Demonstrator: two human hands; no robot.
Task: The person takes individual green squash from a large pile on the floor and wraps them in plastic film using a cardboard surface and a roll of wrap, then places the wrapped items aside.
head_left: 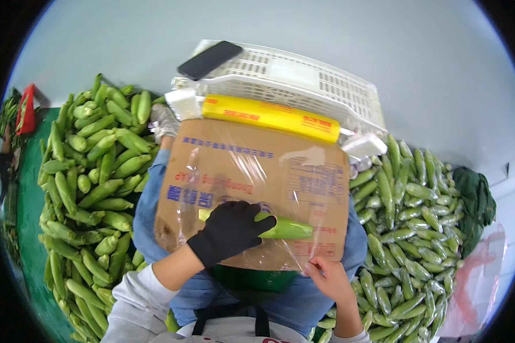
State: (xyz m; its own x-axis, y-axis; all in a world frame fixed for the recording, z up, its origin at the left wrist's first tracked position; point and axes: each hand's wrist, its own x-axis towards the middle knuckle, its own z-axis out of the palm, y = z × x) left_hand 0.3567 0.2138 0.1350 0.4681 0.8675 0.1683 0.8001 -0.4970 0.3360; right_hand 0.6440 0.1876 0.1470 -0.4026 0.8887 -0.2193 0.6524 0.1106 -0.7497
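Observation:
A flattened cardboard box (223,171) lies across my lap with clear plastic film (244,165) stretched over it. On the film rests a green ear of corn in its husk (289,229), lying crosswise. My left hand (236,231), in a black glove, is closed over the middle of that ear. At the cardboard's near right edge, my bare right hand (332,276) pinches the film between thumb and finger. The yellow roll of cling film (270,118) sits on a white holder along the far edge of the cardboard.
Husked ears of corn (98,180) are heaped at left; film-wrapped ears (412,240) are piled at right. Behind the roll stands a white plastic crate (292,73) with a black smartphone (210,60) on it. Dark green cloth (474,206) and pinkish plastic (476,283) lie far right.

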